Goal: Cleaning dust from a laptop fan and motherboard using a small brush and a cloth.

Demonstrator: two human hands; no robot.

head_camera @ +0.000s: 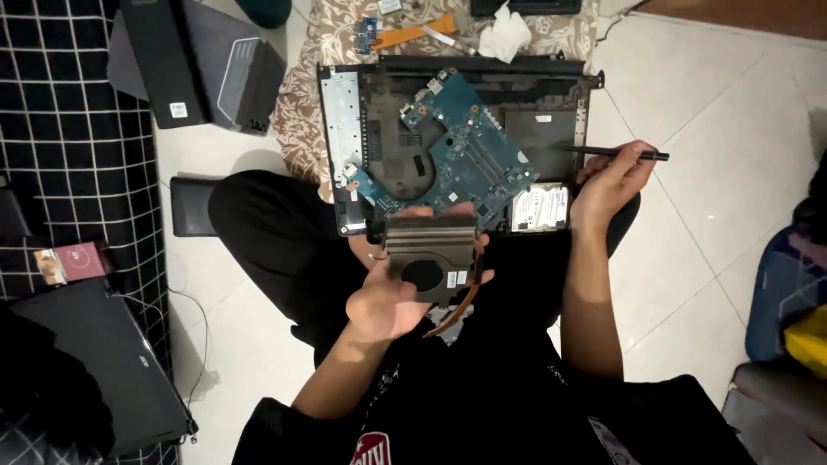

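- Left hand (388, 301): nearest the camera, palm up, fingers curled around the underside of a cooling fan assembly (431, 254). The thumb lies along the unit's left edge and fingertips show past its right edge, so the grasp is closed on the part and carries it above the lap.
- Cooling fan assembly: a flat metal unit with a ribbed grey fin block at its far edge, a round dark fan opening at centre and a copper-coloured heat pipe (457, 310) curving down from its right side. It is held just in front of the near edge of the laptop base.
- Right hand (607, 185): raised beside the right end of the laptop base, fingers pinched together on a slim black tool (616, 154). The tool lies nearly level, its thin tip pointing left over the base; whether the tip touches the casing cannot be told from this angle.
- Laptop base (379, 103): an opened black lower shell resting partly on the lap and partly on a patterned cloth (301, 95).
- Motherboard (457, 146): a blue-green board lying tilted inside the shell, its near corner close behind the fan assembly.
- Hard drive (541, 209): a silver rectangular unit in the shell's near right corner, just left of the right hand.
- Crumpled white tissue (505, 36): on the cloth beyond the shell's far edge, with an orange flat cable (413, 34) to its left.
- Closed black laptop (95, 370): on the floor at left, well apart from both hands.
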